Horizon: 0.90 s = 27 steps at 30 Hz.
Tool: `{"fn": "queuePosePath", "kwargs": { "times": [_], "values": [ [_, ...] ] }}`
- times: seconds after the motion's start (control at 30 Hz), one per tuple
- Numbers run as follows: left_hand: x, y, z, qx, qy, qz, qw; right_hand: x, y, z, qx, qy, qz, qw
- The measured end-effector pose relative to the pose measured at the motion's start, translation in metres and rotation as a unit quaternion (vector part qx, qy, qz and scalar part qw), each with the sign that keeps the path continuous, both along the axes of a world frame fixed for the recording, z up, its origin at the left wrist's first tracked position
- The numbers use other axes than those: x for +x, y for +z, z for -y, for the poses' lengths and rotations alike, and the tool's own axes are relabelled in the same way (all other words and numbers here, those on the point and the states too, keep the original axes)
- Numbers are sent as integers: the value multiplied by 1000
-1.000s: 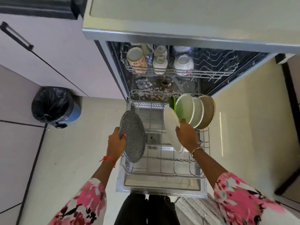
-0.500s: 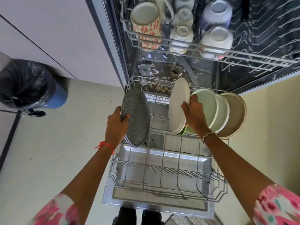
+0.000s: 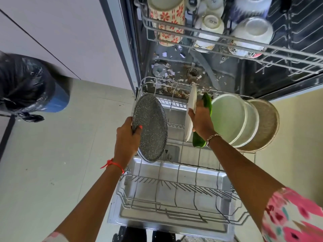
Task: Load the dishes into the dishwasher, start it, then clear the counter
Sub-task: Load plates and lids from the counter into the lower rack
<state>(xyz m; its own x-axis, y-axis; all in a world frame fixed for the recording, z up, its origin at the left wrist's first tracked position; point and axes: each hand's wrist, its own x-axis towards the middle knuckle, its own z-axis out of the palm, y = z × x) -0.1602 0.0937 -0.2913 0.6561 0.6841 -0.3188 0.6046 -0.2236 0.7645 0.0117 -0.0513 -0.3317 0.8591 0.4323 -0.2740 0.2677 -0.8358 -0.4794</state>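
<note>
The white plate (image 3: pixel 190 109) stands on edge over the lower rack (image 3: pixel 176 187), its long axis running near to far, just left of the green dish (image 3: pixel 206 109) and the row of plates already standing to the right. The right hand (image 3: pixel 201 120) grips its near rim, fingers closed around the edge, and looks about to drop it straight down between the tines. The left hand (image 3: pixel 126 137) is closed on the near rim of a grey speckled plate (image 3: pixel 150 128), held tilted over the rack's left side, well apart from the white one. That plate probably goes into a slot to the left.
</note>
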Motion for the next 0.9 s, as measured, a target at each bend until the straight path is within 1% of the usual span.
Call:
{"fn": "queuePosePath", "kwargs": {
  "times": [0.1, 0.17, 0.2, 0.23, 0.27, 0.3, 0.33, 0.37, 0.4, 0.43, 0.47, 0.53, 0.6, 0.63, 0.7, 0.73, 0.77, 0.8, 0.87, 0.9],
  "values": [
    [-3, 1, 0, -12, 8, 5, 1000, -5, -1, -1, 8, -31, -28, 999],
    [-5, 2, 0, -18, 14, 3, 1000, -19, 7, -1, 19, -55, 11, 998],
    [-6, 2, 0, -19, 18, 3, 1000, -31, 15, -2, 31, -50, 44, 997],
    [-6, 3, 1, -22, 22, 3, 1000, -46, 25, -3, 50, -28, 59, 997],
    [-6, 4, 2, -25, 25, 1, 999, -62, 34, -3, 82, 12, 32, 996],
    [-5, 4, 3, -31, 28, -1, 999, -79, 42, -4, 116, 63, -38, 990],
    [-4, 5, 4, -39, 31, 0, 999, -95, 48, -4, 139, 111, -137, 974],
    [-3, 6, 5, -49, 35, 0, 998, -110, 52, -5, 145, 150, -227, 951],
    [-1, 7, 5, -57, 39, 1, 998, -122, 53, -5, 137, 185, -273, 934],
    [0, 8, 5, -59, 42, 2, 997, -131, 48, -6, 109, 215, -261, 935],
    [2, 8, 5, -58, 44, 6, 997, -137, 43, -8, 73, 233, -215, 946],
    [5, 11, 4, -60, 51, 19, 997, -144, 35, -16, -2, 233, -98, 968],
    [9, 13, 3, -74, 41, 26, 996, -145, 32, -25, -18, 216, -12, 976],
    [10, 13, 1, -91, 27, 34, 995, -143, 34, -29, -12, 202, 2, 979],
    [9, 10, -1, -163, 11, 62, 985, -135, 40, -35, 12, 157, -13, 987],
    [7, 6, -2, -185, 7, 69, 980, -128, 43, -38, 22, 127, -24, 991],
    [4, 2, -3, -184, -1, 69, 980, -120, 45, -39, 32, 97, -28, 994],
    [0, -5, -4, -160, -13, 51, 986, -111, 48, -40, 43, 70, -27, 996],
    [-13, -30, -8, -97, -32, -11, 995, -92, 54, -42, 72, 35, -14, 997],
    [-21, -46, -11, -84, -38, -50, 994, -81, 56, -41, 83, 20, 5, 996]
  ]
}}
